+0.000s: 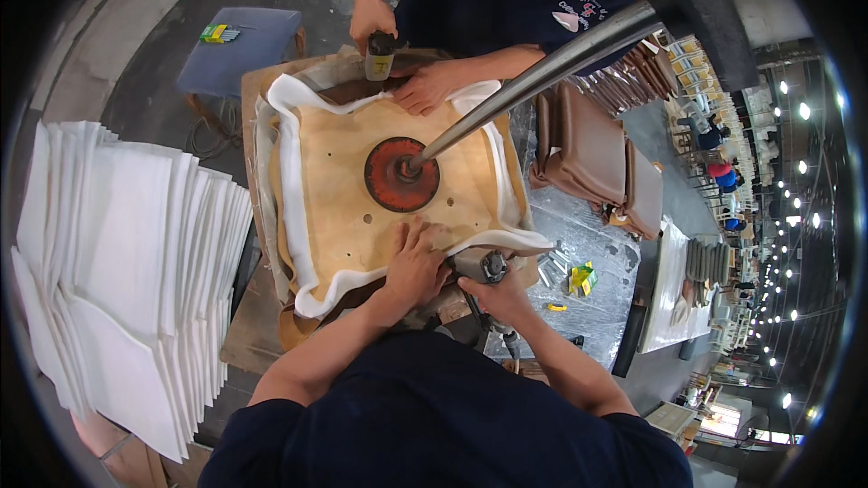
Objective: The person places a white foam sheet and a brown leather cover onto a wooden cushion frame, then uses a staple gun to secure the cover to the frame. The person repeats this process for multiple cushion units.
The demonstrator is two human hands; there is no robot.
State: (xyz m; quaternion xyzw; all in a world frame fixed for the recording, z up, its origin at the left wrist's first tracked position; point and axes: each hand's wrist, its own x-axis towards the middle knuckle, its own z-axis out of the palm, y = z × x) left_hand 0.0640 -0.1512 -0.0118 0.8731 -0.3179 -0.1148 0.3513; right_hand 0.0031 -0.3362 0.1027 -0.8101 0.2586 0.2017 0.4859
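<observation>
One plywood seat board (362,217) lies flat on the counter (244,334), with white foam (289,172) and brown cover (294,330) folded up around its edges. One red press disc (401,174) sits on the middle of the board, and one steel arm (542,68) slants down onto it from the upper right.

The left hand (414,264) lies spread, palm down, on the near edge of the board, its fingers pressing the foam and cover against the wood — it grips nothing. The right hand (495,294) is closed around one staple gun (479,267), whose nose touches the near edge just beside the left hand; a hose runs down from the gun past the wrist.

Across the board a second person works with two hands: one hand (432,86) pressed flat on the far edge, the other hand (371,18) gripping a second staple gun (380,56) stood upright at that edge.

To the left, one tall stack of white foam sheets (127,253) — too many to count. One blue stool (240,50) stands beyond it, with a small green box (215,32) on top. To the right, a row of brown finished seats (597,163) leans together, four or so; their exact number is unclear. A small green-and-yellow staple box (581,277) lies on the clear-wrapped surface near the right hand.
</observation>
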